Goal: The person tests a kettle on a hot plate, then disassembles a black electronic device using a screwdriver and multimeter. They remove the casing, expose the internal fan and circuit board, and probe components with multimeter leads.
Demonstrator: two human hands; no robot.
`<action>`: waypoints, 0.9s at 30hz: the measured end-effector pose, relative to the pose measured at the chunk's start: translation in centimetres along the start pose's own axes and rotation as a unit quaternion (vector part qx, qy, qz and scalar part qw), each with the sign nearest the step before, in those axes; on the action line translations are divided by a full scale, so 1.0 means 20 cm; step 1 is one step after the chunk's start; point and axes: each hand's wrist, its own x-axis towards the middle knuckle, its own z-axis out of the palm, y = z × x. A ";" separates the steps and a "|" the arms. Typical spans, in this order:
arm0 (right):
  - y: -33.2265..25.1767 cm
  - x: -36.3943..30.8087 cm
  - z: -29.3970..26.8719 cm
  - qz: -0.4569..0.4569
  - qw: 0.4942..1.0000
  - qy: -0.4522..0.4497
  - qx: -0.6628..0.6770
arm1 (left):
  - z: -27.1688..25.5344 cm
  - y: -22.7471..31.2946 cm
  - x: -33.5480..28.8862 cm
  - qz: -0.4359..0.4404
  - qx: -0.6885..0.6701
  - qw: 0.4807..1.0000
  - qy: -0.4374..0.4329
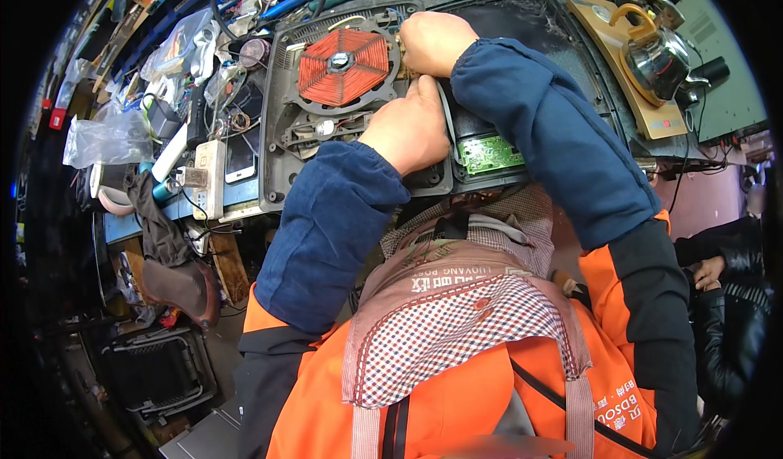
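Observation:
An opened induction cooker lies on the bench, its dark lower housing (275, 145) holding a round coil of red wire (342, 68). My left hand (410, 126) is closed at the right side of the coil, its fingertips reaching into the housing. Just beyond it, my right hand (436, 45) is curled over the housing's far right part. What the fingers of either hand grip is hidden. The cooker's black cover (530, 31) lies to the right, beneath my right forearm. A green circuit board (489, 155) rests on its near part.
A glass kettle (656, 63) stands on a gold-coloured base (624, 76) at the right. Left of the cooker are a phone (241, 156), a power strip (210, 178), a clear plastic bag (110, 139) and cluttered parts. Another person's hand (710, 272) shows at far right.

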 end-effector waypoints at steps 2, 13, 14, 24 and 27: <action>0.02 0.02 0.03 -0.018 1.000 0.020 -0.006 | 0.00 0.00 0.00 0.004 -0.005 1.000 0.003; 0.11 0.05 0.10 -0.109 0.993 0.053 -0.017 | 0.00 -0.02 0.01 0.008 0.003 1.000 -0.009; 0.11 0.05 0.10 -0.113 0.992 0.058 -0.021 | 0.00 -0.02 0.01 0.011 -0.002 1.000 -0.010; 0.10 0.03 0.00 -0.048 0.997 0.049 0.027 | 0.00 -0.03 0.01 0.015 0.001 1.000 0.003; 0.04 -0.05 -0.17 -0.028 0.998 -0.036 -0.043 | 0.00 -0.03 0.01 0.014 -0.003 1.000 0.010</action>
